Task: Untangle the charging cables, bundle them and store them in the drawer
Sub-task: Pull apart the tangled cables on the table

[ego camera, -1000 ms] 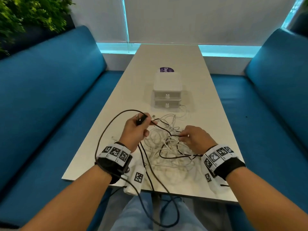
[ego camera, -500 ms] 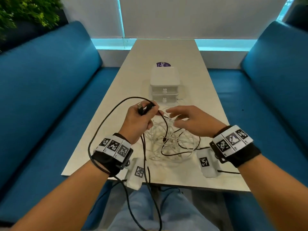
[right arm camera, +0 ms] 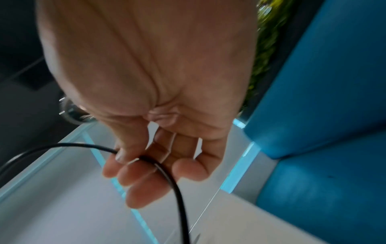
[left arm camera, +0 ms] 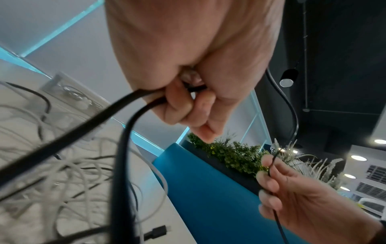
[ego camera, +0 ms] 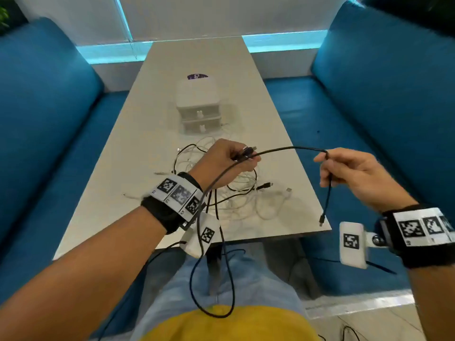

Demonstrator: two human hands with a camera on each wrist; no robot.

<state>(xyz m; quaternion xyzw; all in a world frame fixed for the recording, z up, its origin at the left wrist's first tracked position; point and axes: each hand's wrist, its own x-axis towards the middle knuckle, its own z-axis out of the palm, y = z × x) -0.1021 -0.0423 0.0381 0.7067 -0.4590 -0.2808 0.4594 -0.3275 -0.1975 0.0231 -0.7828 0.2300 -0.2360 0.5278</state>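
1. The left hand [ego camera: 222, 163] is closed around a thin black charging cable [ego camera: 290, 150] near one plug, above the white tabletop [ego camera: 147, 143].
2. The right hand [ego camera: 354, 173] pinches the same cable further along; its free end dangles.
3. Tangled white and black cables [ego camera: 241, 198] lie on the tabletop, near a small white two-drawer box [ego camera: 198, 104].

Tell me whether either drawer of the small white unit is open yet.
No. Both drawers of the white drawer unit sit flush and closed in the head view.
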